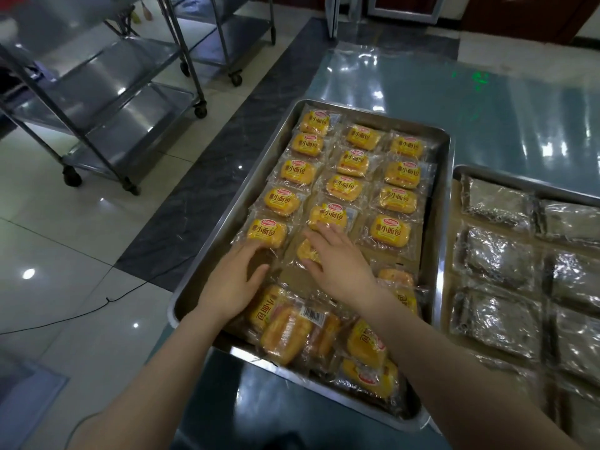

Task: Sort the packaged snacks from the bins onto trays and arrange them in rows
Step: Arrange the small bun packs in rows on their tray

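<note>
Printed text in view
Rowed yellow packets (393, 232) read "小面包"; their red oval logo (390, 220) is illegible; a barcode sticker (313, 315) on a piled packet (285, 337) has unreadable digits.

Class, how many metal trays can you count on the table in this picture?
2. The left tray holds yellow bread packs; the right tray, partly out of frame, holds silvery packs. No others show.

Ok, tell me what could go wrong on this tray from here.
1. The loose pile at the near end is heaped against the low edge of the tray, so packs could slip off.
2. The left hand and right hand both rest on packs right beside the laid rows. A sideways push could skew them.
</note>
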Motion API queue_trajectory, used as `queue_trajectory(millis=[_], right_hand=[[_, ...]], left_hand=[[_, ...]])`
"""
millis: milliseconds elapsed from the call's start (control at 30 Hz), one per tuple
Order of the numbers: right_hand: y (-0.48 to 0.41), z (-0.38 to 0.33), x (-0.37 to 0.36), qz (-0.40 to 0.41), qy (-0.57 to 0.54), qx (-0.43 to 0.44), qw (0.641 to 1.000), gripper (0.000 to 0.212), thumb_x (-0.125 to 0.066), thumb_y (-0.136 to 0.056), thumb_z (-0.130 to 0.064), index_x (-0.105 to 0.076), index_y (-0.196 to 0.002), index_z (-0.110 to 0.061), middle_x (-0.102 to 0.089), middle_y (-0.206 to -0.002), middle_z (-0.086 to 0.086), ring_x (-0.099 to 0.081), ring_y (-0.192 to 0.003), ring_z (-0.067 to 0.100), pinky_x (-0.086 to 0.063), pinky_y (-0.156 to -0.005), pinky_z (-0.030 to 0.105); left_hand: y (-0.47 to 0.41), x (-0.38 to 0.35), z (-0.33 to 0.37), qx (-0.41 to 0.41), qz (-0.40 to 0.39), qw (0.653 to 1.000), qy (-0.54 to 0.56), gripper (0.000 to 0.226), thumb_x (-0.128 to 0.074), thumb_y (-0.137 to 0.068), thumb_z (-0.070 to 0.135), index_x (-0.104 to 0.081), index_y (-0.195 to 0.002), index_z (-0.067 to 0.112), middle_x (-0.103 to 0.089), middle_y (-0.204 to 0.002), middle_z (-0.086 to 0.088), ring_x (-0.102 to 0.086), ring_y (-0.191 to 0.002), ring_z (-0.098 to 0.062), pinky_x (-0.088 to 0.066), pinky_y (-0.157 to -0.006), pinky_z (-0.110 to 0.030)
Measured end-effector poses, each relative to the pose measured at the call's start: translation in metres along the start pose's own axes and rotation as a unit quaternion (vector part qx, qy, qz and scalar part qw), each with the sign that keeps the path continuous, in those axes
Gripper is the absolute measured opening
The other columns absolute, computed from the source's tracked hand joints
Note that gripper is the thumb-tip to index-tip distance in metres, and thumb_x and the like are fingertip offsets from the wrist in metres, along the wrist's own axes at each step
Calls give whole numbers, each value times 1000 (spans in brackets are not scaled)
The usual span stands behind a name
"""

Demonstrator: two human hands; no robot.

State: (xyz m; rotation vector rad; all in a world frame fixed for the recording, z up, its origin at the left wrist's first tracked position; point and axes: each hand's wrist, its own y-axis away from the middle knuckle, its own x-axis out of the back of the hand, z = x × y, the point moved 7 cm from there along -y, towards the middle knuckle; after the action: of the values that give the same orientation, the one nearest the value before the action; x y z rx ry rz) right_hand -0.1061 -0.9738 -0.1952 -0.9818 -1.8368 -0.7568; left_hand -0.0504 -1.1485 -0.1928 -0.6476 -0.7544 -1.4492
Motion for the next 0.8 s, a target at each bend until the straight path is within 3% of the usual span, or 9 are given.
queue_trajectory(millis=[67,133,200,300,400,567,667,733,800], right_hand=[[14,-3,5,29,-78,-17,996,36,-53,-94,-36,-54,-128,-26,-52,-129,-4,-45,-123,18,-40,-103,38],[26,-4,-1,-17,-139,-55,989,19,-58,-91,-37,-62,-106,-28,-58,-102,-12,-58,-95,8,-52,-83,29],[38,-10,-14,-94,-168,-67,979,30,-61,-84,-52,-62,-102,-28,-61,-94,-16,-59,-84,3,-54,-74,26],[50,-20,-25,-157,-146,-55,975,64,-65,-71,-69,-59,-117,-25,-60,-108,-9,-58,-94,8,-52,-82,31],[57,-17,-24,-146,-137,-74,977,62,-68,-73,-62,-57,-120,-24,-53,-113,-4,-54,-100,15,-49,-89,36],[70,-9,-13,-91,-172,-110,975,38,-70,-78,-47,-57,-101,-21,-57,-94,-3,-57,-82,15,-50,-72,33],[76,1,-3,-14,-238,-185,953,32,-69,-81,-44,-53,-104,-26,-60,-88,-8,-59,-74,8,-49,-59,29],[80,7,3,41,-268,-226,936,35,-68,-83,-44,-51,-108,-27,-58,-87,-15,-58,-67,1,-46,-50,20],[84,10,7,79,-294,-259,917,41,-66,-85,-42,-47,-119,-28,-52,-85,-21,-54,-56,-3,-38,-42,10]], left_hand=[[15,1,-18,71,-23,997,9,26,-52,-87,44,-54,-111,35,-60,-108,15,-57,-98,-3,-46,-80,-23],[30,-9,-32,134,-100,986,10,17,-55,-85,52,-55,-94,38,-63,-92,14,-60,-81,0,-45,-68,-19],[39,-18,-37,156,-146,977,23,20,-62,-80,55,-58,-83,35,-66,-79,11,-62,-70,-1,-45,-61,-20],[40,-21,-33,137,-161,977,12,22,-73,-74,46,-61,-69,28,-62,-63,11,-56,-57,0,-38,-53,-19],[42,-10,-35,150,-99,984,23,20,-74,-76,38,-59,-69,28,-60,-69,11,-55,-62,0,-34,-52,-18],[51,22,-47,196,107,975,18,21,-64,-85,35,-49,-73,27,-62,-74,5,-55,-65,-7,-36,-54,-26],[54,28,-55,240,111,961,78,24,-56,-88,45,-48,-79,25,-66,-64,1,-63,-55,-15,-49,-57,-33],[57,33,-52,219,122,968,32,26,-55,-88,46,-49,-74,26,-60,-56,5,-57,-46,-9,-40,-48,-26],[59,42,-40,147,157,976,-39,21,-58,-87,39,-48,-70,30,-57,-63,11,-53,-57,-4,-34,-49,-23]])
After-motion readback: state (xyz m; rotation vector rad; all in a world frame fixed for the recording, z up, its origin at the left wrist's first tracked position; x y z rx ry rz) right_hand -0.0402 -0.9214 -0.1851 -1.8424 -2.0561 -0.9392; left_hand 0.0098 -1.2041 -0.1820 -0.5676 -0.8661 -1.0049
